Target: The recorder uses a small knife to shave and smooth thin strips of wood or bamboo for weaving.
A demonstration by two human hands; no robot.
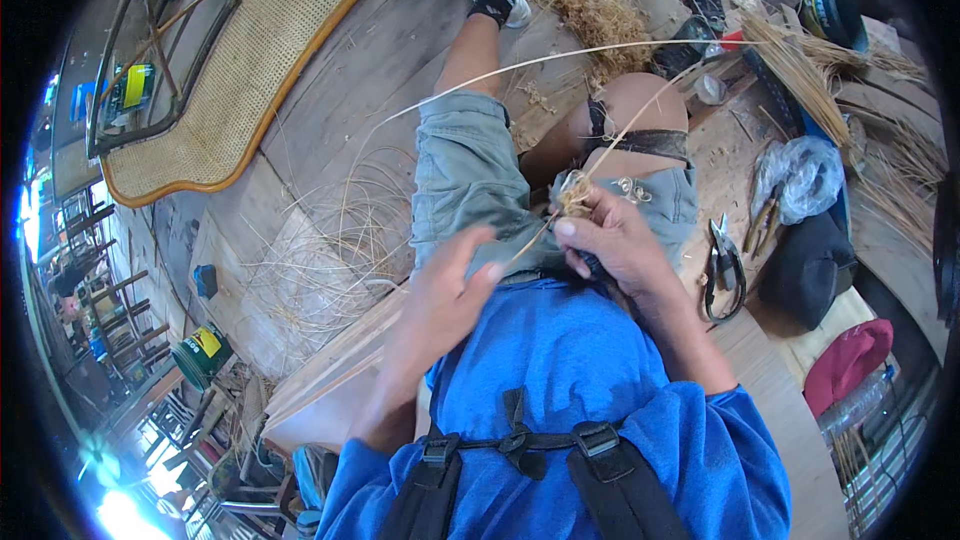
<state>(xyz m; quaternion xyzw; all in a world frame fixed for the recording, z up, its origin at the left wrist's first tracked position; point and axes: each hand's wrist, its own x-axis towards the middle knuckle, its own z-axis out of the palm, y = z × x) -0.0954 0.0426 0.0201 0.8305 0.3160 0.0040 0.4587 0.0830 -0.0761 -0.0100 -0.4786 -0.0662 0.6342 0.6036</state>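
Note:
My right hand is closed over my thigh around a thin pale cane strip, with a small clump of curled shavings at its fingertips. Beneath those fingers is something dark that I cannot make out. From this hand the strip runs up to the far right, and its short near part slants down toward my left hand. Motion blurs my left hand, but its thumb and fingers show apart, close to the strip's near end. Another long pale strip arches across my legs to the left.
Loose thin strips lie tangled left of my leg. Beyond my knee is a shavings heap. Scissors, pliers, a dark cap and cane bundles lie right. A woven cane panel stands far left.

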